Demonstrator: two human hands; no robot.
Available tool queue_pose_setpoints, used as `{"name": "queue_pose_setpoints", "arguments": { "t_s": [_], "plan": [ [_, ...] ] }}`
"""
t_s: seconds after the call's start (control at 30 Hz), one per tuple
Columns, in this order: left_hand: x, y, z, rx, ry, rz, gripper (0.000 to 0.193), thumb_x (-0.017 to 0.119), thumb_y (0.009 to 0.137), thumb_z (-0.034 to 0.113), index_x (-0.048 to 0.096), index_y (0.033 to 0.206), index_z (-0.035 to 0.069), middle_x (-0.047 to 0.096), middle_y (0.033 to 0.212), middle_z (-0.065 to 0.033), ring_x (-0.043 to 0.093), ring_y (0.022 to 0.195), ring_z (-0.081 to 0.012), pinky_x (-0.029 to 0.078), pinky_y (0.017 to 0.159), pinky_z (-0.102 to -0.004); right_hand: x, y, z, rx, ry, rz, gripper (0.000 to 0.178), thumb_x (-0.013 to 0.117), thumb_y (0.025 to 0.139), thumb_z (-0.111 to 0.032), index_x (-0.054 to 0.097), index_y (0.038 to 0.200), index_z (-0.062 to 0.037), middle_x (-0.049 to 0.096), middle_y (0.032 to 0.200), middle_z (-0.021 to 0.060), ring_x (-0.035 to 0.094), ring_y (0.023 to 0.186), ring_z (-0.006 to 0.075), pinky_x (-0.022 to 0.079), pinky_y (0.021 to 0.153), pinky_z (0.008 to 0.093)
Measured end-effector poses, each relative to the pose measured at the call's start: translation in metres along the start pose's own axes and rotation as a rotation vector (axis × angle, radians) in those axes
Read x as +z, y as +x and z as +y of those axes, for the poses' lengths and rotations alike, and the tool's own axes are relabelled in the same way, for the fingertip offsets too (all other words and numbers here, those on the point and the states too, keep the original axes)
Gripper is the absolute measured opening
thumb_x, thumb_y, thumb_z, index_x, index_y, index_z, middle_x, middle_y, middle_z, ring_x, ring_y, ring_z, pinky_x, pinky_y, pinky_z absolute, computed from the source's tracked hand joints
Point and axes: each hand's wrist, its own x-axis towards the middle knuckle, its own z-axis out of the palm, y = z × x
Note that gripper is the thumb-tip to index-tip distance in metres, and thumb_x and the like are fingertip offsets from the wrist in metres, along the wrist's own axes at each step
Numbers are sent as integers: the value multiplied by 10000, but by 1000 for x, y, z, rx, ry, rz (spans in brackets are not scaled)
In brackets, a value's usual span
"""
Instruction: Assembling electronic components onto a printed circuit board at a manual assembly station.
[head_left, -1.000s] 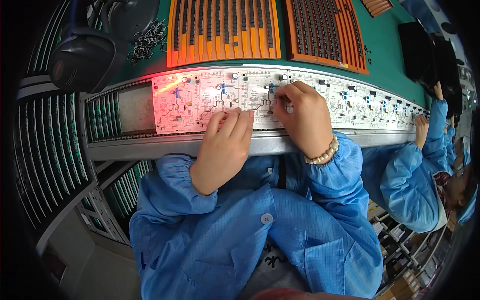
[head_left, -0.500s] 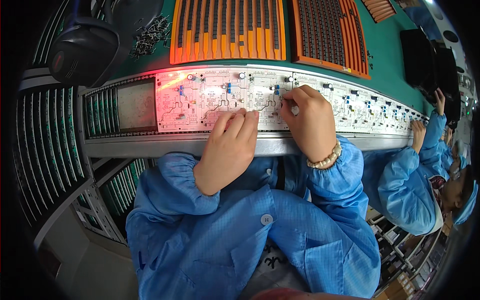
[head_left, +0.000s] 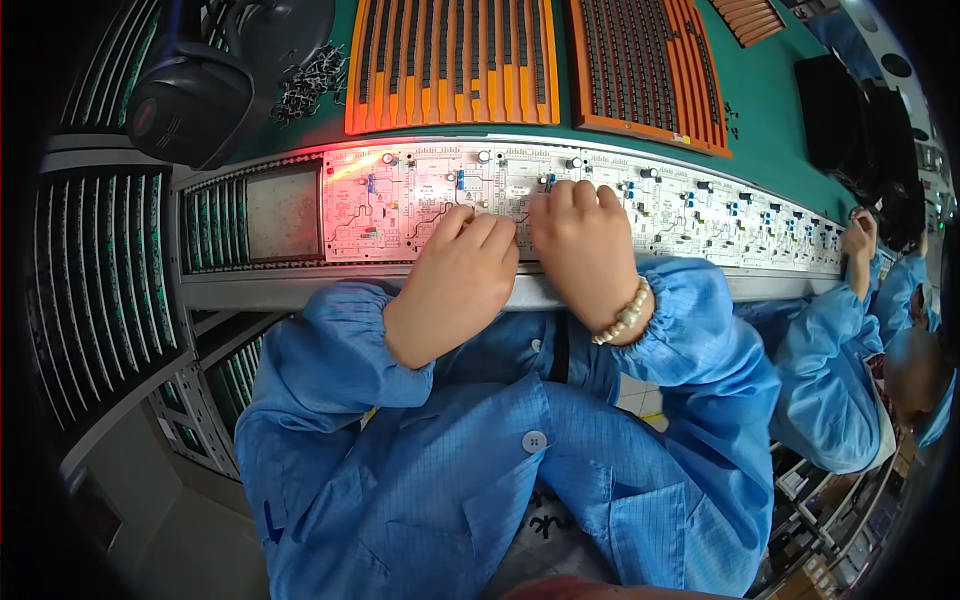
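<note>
A row of white circuit boards (head_left: pixel 420 170), fitted with blue, black and green parts, lies along the metal rail in front of me. My left hand (head_left: pixel 455 285) rests over the near edge of the boards with its fingers curled in. Close beside it on the right, my right hand (head_left: pixel 585 245) bends over a board, fingers closed and knuckles up. The fingertips of both hands are hidden, so any small part in them cannot be made out. Near the right fingers, a black cylindrical capacitor (head_left: pixel 574 163) stands on the board. Red light falls on the leftmost board.
Beyond the rail, an orange tray (head_left: pixel 450 115) and a second orange tray (head_left: pixel 640 128) hold rows of black parts on the green mat (head_left: pixel 300 140). Loose wire-legged parts (head_left: pixel 312 85) lie by a black device (head_left: pixel 190 110). Racked boards (head_left: pixel 100 290) stand left; a co-worker's sleeve (head_left: pixel 825 400) shows right.
My right hand has moved left along the boards, closer to my left hand, and its wrist has turned. The left fingers have curled in more. The co-worker's arms have also shifted.
</note>
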Motion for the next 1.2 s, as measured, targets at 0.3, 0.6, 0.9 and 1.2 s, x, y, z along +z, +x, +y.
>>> {"name": "queue_pose_setpoints", "arguments": {
  "t_s": [0.3, 0.6, 0.9, 1.2],
  "plan": [
    [3, 2, -3, 29, 30, 72, 185, 560, 753, 115, 645, 859, -10, 555, 850, -94, 539, 879, -240, 425, 846, -347, -5, -16, 3, -327, -496, -92, 254, 556, 773, -128, 656, 936, 38, 607, 871, 143, 581, 866, 305, 466, 869, 471],
    [-19, 46, -70, -191, -61, 475, 230, 609, 758, 25, 664, 981, 12, 581, 907, -81, 553, 912, -243, 418, 820, -363, -18, -22, 37, -47, 173, 15, 230, 620, 827, -117, 663, 1009, 16, 649, 1011, 134, 618, 970, 284, 484, 865, 443],
    [-15, 64, -79, -178, 105, 474, 169, 654, 776, 66, 691, 938, 33, 590, 868, -56, 550, 887, -215, 376, 802, -338, -4, 55, 210, 126, 229, 346, 230, 669, 863, -109, 699, 1088, -72, 687, 992, 138, 658, 890, 323, 537, 772, 392],
    [-18, 56, -88, -252, -53, 385, 81, 660, 802, 68, 709, 858, 36, 601, 844, -57, 553, 889, -215, 368, 807, -350, 36, 106, 246, 94, 196, 235, 149, 677, 853, -120, 751, 975, -80, 714, 902, 127, 681, 806, 298, 559, 750, 380]
  ]
}}
